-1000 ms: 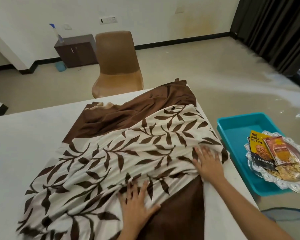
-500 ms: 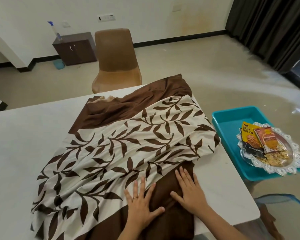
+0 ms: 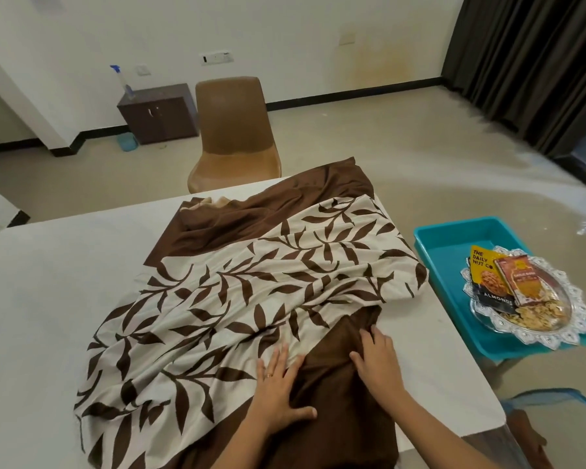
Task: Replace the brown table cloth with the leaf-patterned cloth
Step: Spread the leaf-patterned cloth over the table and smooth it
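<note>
Brown table cloth (image 3: 339, 394): rumpled on the tabletop (image 3: 48, 299), near edge exposed, far part under the leaf-patterned cloth (image 3: 251, 292). Left hand (image 3: 278, 390): flat, fingers spread across both cloths' seam. Right hand (image 3: 376, 360): fingers bent into brown folds. Right, beyond: teal tray (image 3: 454, 238) holding snack plate (image 3: 535, 333). Risk: dragging brown cloth likely pulls the patterned one off too.

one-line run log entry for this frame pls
left hand: flat, spans both cloths | right hand: fingers curled, bunching brown table cloth | cream leaf-patterned cloth: rumpled over brown | swap: not done
</note>
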Available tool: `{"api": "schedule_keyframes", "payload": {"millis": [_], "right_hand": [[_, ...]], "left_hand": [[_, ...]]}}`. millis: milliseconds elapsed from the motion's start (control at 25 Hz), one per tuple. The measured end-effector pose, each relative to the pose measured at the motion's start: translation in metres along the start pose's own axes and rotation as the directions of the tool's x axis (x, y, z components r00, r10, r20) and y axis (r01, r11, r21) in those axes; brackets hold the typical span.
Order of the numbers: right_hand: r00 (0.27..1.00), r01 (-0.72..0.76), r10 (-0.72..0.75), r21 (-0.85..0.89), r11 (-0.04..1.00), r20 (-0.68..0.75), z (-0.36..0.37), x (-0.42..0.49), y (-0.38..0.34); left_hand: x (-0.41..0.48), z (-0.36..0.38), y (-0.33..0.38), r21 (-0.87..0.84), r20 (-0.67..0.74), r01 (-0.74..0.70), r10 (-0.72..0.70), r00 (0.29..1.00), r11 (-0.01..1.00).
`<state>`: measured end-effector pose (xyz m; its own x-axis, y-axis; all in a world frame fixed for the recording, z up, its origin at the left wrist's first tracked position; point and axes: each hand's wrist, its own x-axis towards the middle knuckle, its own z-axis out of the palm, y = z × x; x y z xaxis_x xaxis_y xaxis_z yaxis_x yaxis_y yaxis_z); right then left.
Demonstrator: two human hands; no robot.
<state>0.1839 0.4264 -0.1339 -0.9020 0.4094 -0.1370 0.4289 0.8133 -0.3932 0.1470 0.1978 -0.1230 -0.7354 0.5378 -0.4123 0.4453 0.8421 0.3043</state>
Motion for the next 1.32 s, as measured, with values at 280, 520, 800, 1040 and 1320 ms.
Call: {"api": "schedule_keyframes", "payload": {"millis": [280,520,800,1040,1320], "right_hand": [[0.947,0.289,-0.186,0.442,0.849,-0.262,-0.041,-0.016,-0.064],[0.980,0.008,0.135,0.710,0.704,-0.145,-0.095,-0.026,-0.009],[0.601,-0.765,0.697,0.533,0.361,0.391,-0.099,-0.059,0.067],[0.629,-0.733,0.146,0.520,0.438,0.763,-0.097,-0.059,0.009],[0.906,-0.301,0.287,0.951,-0.074,0.310,-0.153,0.012,0.012]], "left_hand": [[-0.012,0.001,0.018,-0.019,-0.080,0.098,-0.099,0.992,0.995],[-0.039,0.016,0.018,-0.268,-0.317,0.273,-0.352,0.881,0.924],[-0.085,0.041,0.028,-0.500,-0.273,0.547,-0.722,0.636,0.671],[-0.113,0.046,0.013,-0.619,0.047,0.730,-0.914,0.404,0.291],[-0.103,0.015,-0.058,-0.683,-0.079,0.459,-0.683,0.727,0.568]]}}
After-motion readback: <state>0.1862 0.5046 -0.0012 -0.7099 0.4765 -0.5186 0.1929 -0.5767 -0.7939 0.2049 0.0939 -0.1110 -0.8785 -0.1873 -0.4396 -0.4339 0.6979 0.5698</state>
